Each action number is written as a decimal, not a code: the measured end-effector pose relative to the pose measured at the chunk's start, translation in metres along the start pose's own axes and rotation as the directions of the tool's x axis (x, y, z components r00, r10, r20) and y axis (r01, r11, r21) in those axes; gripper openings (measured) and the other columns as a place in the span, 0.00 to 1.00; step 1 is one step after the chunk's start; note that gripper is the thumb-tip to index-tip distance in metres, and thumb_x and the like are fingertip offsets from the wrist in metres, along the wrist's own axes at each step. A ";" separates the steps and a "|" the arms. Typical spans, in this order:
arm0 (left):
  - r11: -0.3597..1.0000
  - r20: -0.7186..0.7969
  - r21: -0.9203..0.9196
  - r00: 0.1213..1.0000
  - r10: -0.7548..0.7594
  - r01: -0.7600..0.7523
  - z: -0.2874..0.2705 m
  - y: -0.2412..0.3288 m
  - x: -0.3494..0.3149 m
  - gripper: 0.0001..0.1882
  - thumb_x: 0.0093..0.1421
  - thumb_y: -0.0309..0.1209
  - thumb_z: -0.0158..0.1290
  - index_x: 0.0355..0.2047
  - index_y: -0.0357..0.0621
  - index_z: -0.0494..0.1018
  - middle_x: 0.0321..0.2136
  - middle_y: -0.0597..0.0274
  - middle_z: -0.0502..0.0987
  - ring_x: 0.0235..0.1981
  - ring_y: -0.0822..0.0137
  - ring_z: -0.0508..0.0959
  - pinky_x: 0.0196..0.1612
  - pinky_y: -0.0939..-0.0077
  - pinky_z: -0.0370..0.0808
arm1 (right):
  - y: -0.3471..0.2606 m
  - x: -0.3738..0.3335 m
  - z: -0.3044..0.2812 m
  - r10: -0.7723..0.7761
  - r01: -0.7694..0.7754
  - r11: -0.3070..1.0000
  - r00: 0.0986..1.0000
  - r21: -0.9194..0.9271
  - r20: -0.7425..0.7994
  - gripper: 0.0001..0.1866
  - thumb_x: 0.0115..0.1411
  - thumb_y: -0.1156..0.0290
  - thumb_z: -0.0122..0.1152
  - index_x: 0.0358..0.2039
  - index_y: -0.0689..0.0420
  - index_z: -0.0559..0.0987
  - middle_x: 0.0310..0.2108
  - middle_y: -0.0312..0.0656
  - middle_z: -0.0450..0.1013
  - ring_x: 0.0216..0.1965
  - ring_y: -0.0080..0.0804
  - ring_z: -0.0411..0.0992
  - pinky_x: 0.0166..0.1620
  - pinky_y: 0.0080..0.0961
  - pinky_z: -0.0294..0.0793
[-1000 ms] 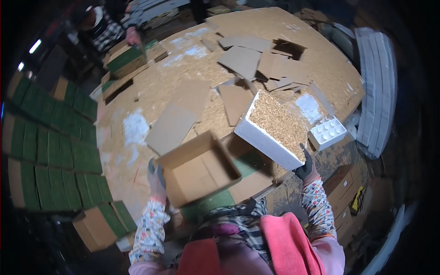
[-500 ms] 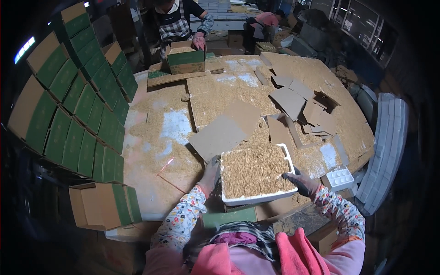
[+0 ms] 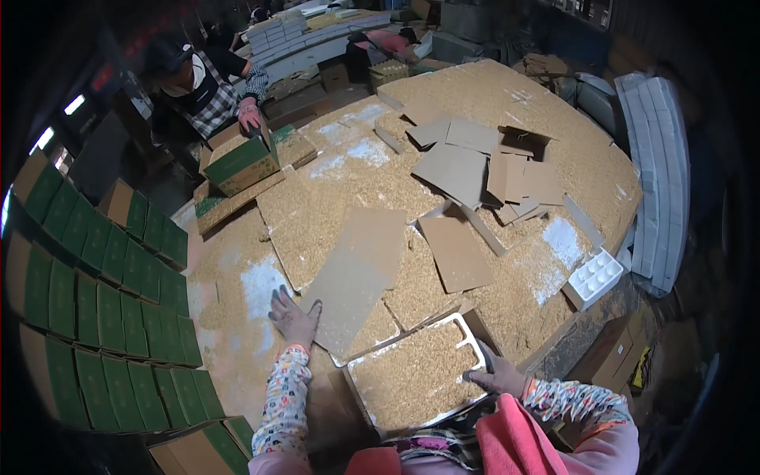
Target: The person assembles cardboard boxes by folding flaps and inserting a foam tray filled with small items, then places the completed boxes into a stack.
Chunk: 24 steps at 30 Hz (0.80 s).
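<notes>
Two forearms in flowered sleeves reach over the table: the left from seven o'clock, pointing toward twelve; the right from about four, bent inward to point toward ten.

Near six o'clock lies a white foam box, filled almost to its rim with loose, tan, husk-like material. Brown carton walls show beside it at two and eight o'clock; how deep it sits among them is unclear. Between three and four o'clock stands a small white tray with round hollows. At ten, a co-worker's pink-gloved hand touches a green-and-brown carton with tan fill.

The left hand is spread wide, free of any grip, beside the grey cardboard sheet's lower-left edge. The right hand bends its fingers onto the foam box's three-o'clock rim; whether they clasp it cannot be told.
</notes>
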<state>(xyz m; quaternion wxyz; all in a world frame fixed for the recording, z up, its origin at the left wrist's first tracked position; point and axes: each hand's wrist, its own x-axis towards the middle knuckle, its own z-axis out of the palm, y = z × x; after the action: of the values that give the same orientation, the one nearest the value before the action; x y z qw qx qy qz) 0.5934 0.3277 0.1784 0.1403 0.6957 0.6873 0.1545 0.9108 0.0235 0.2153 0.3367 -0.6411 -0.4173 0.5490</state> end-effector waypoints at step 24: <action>0.585 0.791 0.065 0.399 0.463 -0.808 -0.030 0.052 -0.231 0.24 0.56 0.48 0.47 0.47 0.47 0.70 0.50 0.54 0.70 0.50 0.58 0.71 0.53 0.54 0.61 | -0.027 0.026 0.078 -0.187 0.304 0.422 0.951 -0.854 0.246 0.40 0.51 0.44 0.56 0.59 0.54 0.63 0.62 0.53 0.53 0.64 0.51 0.50 0.61 0.54 0.51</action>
<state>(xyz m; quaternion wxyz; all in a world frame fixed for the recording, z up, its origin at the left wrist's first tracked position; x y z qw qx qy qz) 0.6267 0.0957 0.2212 0.1557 0.9220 0.2603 -0.2407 0.8306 0.0562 0.2155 0.0080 -0.6219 -0.7477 0.2329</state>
